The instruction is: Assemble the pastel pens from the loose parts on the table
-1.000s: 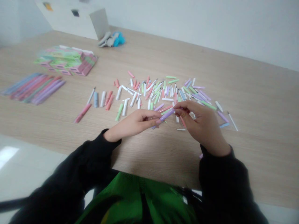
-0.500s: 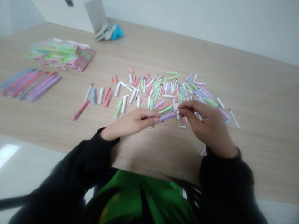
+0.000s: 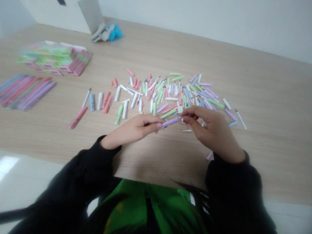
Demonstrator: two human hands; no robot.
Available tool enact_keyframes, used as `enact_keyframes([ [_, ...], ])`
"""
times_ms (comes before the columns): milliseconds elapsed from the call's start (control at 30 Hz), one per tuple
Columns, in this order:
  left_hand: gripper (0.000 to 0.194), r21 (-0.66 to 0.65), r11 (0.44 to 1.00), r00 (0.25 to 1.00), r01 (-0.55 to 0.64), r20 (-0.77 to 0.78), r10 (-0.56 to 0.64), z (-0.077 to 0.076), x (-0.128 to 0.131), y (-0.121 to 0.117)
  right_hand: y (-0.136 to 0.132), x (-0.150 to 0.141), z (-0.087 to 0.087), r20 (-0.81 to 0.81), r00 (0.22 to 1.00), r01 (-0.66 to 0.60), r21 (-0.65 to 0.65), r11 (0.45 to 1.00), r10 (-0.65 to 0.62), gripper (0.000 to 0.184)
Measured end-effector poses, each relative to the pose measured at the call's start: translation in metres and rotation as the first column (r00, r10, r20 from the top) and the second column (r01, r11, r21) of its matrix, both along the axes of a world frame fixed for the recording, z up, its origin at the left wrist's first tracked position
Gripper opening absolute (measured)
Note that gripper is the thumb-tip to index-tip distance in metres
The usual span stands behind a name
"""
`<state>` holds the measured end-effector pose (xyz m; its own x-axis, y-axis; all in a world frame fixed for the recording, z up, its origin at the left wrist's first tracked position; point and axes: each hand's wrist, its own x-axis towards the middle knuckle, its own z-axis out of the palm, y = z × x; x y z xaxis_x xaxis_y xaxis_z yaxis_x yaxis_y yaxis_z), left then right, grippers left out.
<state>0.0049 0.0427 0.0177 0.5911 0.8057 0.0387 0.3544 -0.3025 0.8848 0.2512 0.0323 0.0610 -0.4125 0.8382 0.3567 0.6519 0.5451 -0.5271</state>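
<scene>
My left hand (image 3: 138, 128) is closed round one end of a purple pen barrel (image 3: 170, 122), thumb on top, and the barrel points to the right. At its other end my right hand (image 3: 212, 128) pinches a thin purple pen piece (image 3: 180, 117), which meets the barrel's tip. Most of that piece is hidden by my fingers, so I cannot tell its full shape. Just beyond both hands lies a loose heap of pen parts (image 3: 159, 92) in white, green, red, purple and blue. A small purple part (image 3: 209, 155) rests near my right sleeve.
To the left, a row of coloured pens (image 3: 26, 91) lies side by side. A pink pen with a bare tip (image 3: 78, 117) is nearer. Behind are stacked pink and green boxes (image 3: 79, 65), grey and blue gloves (image 3: 107, 32) and a white box (image 3: 89, 16).
The thin purple piece in my right hand has come up against the barrel's end. The whole view has shifted slightly; the other parts on the table look unmoved.
</scene>
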Motion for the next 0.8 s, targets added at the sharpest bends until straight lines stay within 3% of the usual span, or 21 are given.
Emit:
enact_keyframes([
  [133,0.028,-0.023,1.000,1.000,-0.003,0.019,0.003,0.0002,0.0028,-0.0008,-0.0007,-0.0010,-0.0012,-0.003,0.998,-0.055,-0.034,0.998,0.055,0.014],
  [300,0.026,-0.103,0.993,0.998,0.056,0.034,-0.053,0.0034,0.0062,-0.0018,-0.0010,-0.0005,-0.0045,-0.077,0.989,-0.131,-0.086,0.988,0.124,0.031],
  [600,0.025,-0.096,0.990,0.989,0.106,0.117,-0.095,-0.0020,0.0052,0.0025,-0.0043,-0.0068,-0.0045,-0.262,0.965,-0.026,-0.154,0.988,-0.016,0.003],
  [800,0.026,-0.131,0.988,0.973,0.079,0.224,-0.048,0.0012,0.0061,0.0031,-0.0038,-0.0051,-0.0077,-0.341,0.940,-0.066,-0.100,0.993,0.028,0.016],
])
